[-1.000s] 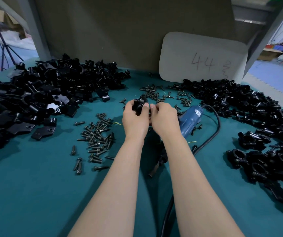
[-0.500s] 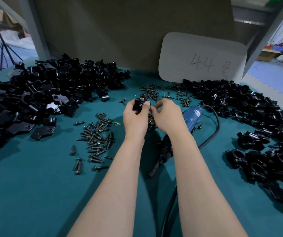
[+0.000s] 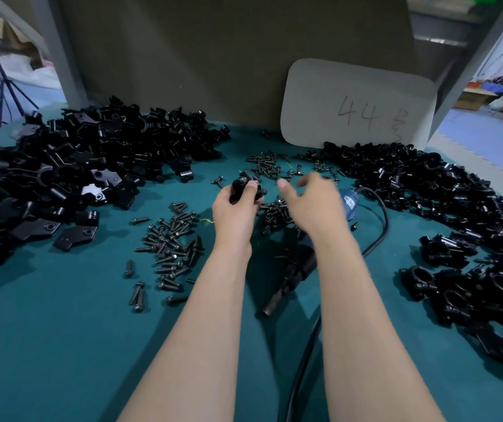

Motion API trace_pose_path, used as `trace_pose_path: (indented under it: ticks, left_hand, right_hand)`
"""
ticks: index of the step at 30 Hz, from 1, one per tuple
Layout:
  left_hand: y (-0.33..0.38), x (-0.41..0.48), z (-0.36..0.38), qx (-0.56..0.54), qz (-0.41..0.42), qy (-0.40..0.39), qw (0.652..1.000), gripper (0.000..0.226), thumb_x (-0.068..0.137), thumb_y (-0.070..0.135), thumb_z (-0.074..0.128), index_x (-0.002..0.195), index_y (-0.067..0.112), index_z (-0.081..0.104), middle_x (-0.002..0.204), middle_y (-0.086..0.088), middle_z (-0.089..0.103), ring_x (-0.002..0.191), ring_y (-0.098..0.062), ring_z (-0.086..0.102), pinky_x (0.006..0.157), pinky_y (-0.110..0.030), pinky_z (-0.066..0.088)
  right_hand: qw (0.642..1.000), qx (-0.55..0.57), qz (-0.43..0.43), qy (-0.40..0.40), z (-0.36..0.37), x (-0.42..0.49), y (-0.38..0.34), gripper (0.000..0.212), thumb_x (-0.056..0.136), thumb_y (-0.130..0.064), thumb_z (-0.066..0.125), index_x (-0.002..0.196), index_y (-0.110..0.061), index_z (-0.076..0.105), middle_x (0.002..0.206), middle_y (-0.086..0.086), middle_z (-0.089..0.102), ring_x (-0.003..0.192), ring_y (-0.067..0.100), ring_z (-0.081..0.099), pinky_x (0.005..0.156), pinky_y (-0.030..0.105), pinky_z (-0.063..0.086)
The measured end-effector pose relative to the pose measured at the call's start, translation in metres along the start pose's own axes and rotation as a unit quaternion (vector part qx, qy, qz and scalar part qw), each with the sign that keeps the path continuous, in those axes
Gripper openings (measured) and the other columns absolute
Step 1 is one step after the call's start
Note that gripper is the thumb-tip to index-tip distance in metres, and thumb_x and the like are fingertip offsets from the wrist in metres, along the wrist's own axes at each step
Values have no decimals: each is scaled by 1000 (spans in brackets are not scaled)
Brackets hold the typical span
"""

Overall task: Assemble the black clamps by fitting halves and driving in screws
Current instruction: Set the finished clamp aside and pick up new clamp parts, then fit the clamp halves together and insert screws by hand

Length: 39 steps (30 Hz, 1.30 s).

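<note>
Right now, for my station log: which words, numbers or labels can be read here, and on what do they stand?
"44": handwritten on the pale grey rounded card leaning at the back.
Scribble right of it: unreadable.
Print on the blue corded power screwdriver: too blurred to read.

Teal table mat, white rounded card marked 44 leaning against grey back panel
</note>
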<state>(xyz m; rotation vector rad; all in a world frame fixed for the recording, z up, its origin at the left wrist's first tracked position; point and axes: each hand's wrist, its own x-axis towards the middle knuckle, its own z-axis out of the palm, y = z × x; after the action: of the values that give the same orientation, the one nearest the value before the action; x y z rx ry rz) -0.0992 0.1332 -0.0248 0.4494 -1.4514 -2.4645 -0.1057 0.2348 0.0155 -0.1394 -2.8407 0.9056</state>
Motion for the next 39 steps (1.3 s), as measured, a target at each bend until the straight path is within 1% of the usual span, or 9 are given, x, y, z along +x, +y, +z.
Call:
trace_pose_path:
  ticks: [4,11,14,17,19,24,29,35,39]
  left_hand:
    - [3,1,-5,-109,-69,-1,992,12,93,16,61,92,4,59,106,-17,65,79,-20,68,74,-22,58]
    - [6,1,-7,-125,-97,14,987,15,92,16,63,96,1,60,114,-24,65,81,-23,68,71,-22,59]
    - [7,3,-9,-96,-87,41,991,11,92,14,63,91,4,60,115,-20,65,77,-21,67,72,-22,58]
    - [6,6,-9,-53,-69,72,994,10,93,16,62,85,10,59,114,-16,66,80,-20,68,77,-23,57]
    - [6,7,-10,-36,-62,82,994,10,93,17,61,85,12,59,113,-14,66,86,-22,70,83,-26,56]
    - [5,7,-11,-16,-50,76,996,35,94,17,60,126,6,50,110,-7,63,95,-23,69,88,-27,55]
    - [3,9,-10,48,-32,76,995,19,93,16,61,78,22,53,85,3,61,87,-20,68,79,-25,55]
    - [-2,10,-10,128,11,77,989,22,91,18,63,74,29,56,83,7,62,90,-24,64,91,-38,54]
    - [-5,12,-11,158,28,81,984,22,90,21,63,73,32,56,82,9,63,80,-20,62,86,-38,55]
  right_hand:
    - [987,-23,150,-43,-34,3,27,87,82,-53,66,147,-15,22,148,15,17,128,40,38,100,48,40]
    - [977,-17,193,-88,-22,4,26,106,81,-34,73,152,-13,-4,149,18,15,110,33,45,78,37,39]
    - [980,53,185,-47,-27,9,32,93,78,-29,76,146,-2,18,141,21,35,101,30,51,74,35,46]
    - [973,188,131,22,-32,9,35,40,76,-23,76,105,-3,56,105,15,60,75,21,57,58,27,44]
    - [943,306,113,63,-33,8,34,24,78,-17,73,89,-6,55,90,11,59,68,19,54,58,27,45]
    - [768,619,157,52,-33,6,31,51,86,-13,70,131,-9,47,113,9,61,97,24,65,88,41,55]
    - [640,739,189,95,-34,11,36,59,88,-11,67,140,-19,40,126,10,57,106,26,63,94,46,51]
    - [622,722,239,186,-30,12,36,30,85,-42,69,84,-18,50,91,-3,58,76,11,60,64,27,52]
    - [618,714,244,220,-24,13,35,24,88,-36,66,88,-18,50,90,-5,56,74,9,58,58,23,48]
